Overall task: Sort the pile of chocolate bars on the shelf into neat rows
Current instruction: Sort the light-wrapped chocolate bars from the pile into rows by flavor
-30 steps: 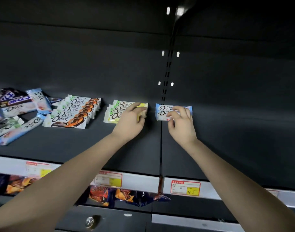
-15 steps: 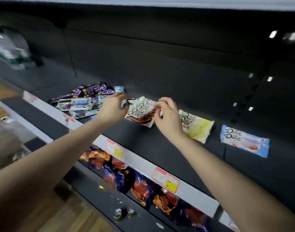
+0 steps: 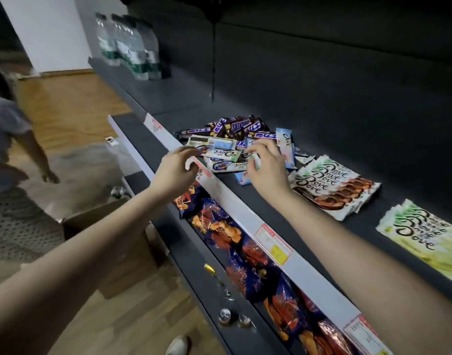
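1. Left hand (image 3: 176, 172) pinches one end of a green bar (image 3: 221, 154); right hand (image 3: 267, 172) pinches at its other end.
2. Bar lies on the front of the pile (image 3: 235, 129) on the shelf (image 3: 360, 155), left of two neat rows (image 3: 335, 185).

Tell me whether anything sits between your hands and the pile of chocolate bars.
Nothing visible does. The left hand pinches a white-and-green Dove bar at the near edge of the pile; the right hand touches bars beside it with curled fingers.
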Motion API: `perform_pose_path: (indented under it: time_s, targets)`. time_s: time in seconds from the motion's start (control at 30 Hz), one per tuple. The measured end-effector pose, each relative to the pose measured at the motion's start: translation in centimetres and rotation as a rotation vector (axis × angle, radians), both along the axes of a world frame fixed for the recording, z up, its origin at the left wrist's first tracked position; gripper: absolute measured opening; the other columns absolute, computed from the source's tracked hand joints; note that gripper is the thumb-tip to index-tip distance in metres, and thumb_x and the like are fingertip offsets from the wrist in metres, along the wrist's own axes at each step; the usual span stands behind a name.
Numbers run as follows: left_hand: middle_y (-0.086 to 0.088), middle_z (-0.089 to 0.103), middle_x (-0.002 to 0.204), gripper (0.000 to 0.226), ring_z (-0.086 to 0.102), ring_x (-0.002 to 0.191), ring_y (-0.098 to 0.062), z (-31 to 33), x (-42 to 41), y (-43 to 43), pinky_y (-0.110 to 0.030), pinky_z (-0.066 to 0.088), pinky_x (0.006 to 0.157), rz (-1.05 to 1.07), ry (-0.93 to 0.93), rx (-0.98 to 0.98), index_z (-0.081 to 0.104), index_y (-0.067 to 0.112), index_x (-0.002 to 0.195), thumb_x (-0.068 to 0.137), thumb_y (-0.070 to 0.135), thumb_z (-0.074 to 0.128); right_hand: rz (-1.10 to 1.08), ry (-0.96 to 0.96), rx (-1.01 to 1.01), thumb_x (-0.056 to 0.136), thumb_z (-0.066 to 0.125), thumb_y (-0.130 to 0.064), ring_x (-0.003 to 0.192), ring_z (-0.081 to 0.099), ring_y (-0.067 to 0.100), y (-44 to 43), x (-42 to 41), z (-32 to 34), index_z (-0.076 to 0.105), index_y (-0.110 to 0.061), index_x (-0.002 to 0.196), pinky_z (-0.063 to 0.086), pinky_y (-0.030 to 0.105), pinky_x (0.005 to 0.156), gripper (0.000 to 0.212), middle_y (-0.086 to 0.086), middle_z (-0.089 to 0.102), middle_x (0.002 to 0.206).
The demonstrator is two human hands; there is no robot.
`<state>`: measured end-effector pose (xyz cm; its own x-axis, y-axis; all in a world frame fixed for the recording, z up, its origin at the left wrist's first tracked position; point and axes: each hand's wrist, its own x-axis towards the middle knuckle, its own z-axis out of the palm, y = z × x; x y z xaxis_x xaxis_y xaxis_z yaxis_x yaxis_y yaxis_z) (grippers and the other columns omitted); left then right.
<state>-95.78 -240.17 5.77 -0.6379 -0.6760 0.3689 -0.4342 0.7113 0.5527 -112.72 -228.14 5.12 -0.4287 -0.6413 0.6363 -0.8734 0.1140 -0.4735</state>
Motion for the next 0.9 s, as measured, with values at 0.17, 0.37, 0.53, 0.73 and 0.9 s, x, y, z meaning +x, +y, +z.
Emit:
perform_pose_path:
  time_s: [0.17, 0.37, 0.53, 0.73, 0.9]
  targets:
    - [-0.002, 0.052, 0.134, 0.039, 0.051, 0.118, -0.026, 0.2, -1.2, -3.9, -0.040, 0.039, 0.104, -0.081, -0.021, 0.008, 0.058, 0.017, 0.124, 0.088, 0.009, 0.046, -0.022, -0.048, 0.036, 0.083, 0.053, 0.002, 0.099, 0.052, 0.020, -4.5, -0.2, -0.4, 0.063, -0.002, 0.096, 0.031, 0.011, 0.083, 0.017, 0.011, 0.053, 0.110]
    - [-0.001, 0.054, 0.132, 0.038, 0.047, 0.121, -0.018, -0.5, -3.5, -8.9, -0.026, 0.036, 0.100, -0.226, -0.098, -0.035, 0.057, 0.016, 0.125, 0.089, 0.008, 0.047, -0.079, -0.082, 0.104, 0.085, 0.054, -0.002, 0.099, 0.052, 0.018, -8.4, -1.3, -0.6, 0.061, -0.006, 0.100, 0.043, 0.027, 0.087, 0.017, 0.007, 0.050, 0.111]
    - [-0.003, 0.054, 0.130, 0.036, 0.047, 0.121, -0.022, 0.2, -5.7, -11.7, -0.032, 0.037, 0.102, -0.321, -0.128, -0.042, 0.060, 0.014, 0.121, 0.088, 0.007, 0.047, -0.108, -0.045, 0.157, 0.083, 0.056, -0.002, 0.104, 0.053, 0.022, -10.5, -1.9, -1.1, 0.062, -0.005, 0.101, 0.045, 0.038, 0.093, 0.019, 0.009, 0.051, 0.112]
    - [-0.005, 0.055, 0.129, 0.038, 0.046, 0.121, -0.025, 0.2, -7.8, -14.4, -0.029, 0.034, 0.101, -0.416, -0.182, -0.063, 0.058, 0.013, 0.122, 0.087, 0.007, 0.048, -0.162, -0.075, 0.200, 0.087, 0.055, -0.008, 0.105, 0.053, 0.020, -11.9, -3.3, -0.5, 0.060, -0.006, 0.109, 0.039, 0.029, 0.098, 0.023, 0.006, 0.049, 0.120]
    - [-0.006, 0.058, 0.126, 0.037, 0.051, 0.114, -0.024, -0.2, -9.5, -15.1, -0.027, 0.033, 0.097, -0.543, -0.224, -0.104, 0.058, 0.009, 0.122, 0.086, 0.010, 0.050, -0.139, -0.055, 0.401, 0.086, 0.059, -0.024, 0.111, 0.051, 0.020, -12.9, -3.8, -1.0, 0.058, -0.012, 0.120, 0.039, 0.033, 0.098, 0.036, 0.004, 0.052, 0.121]
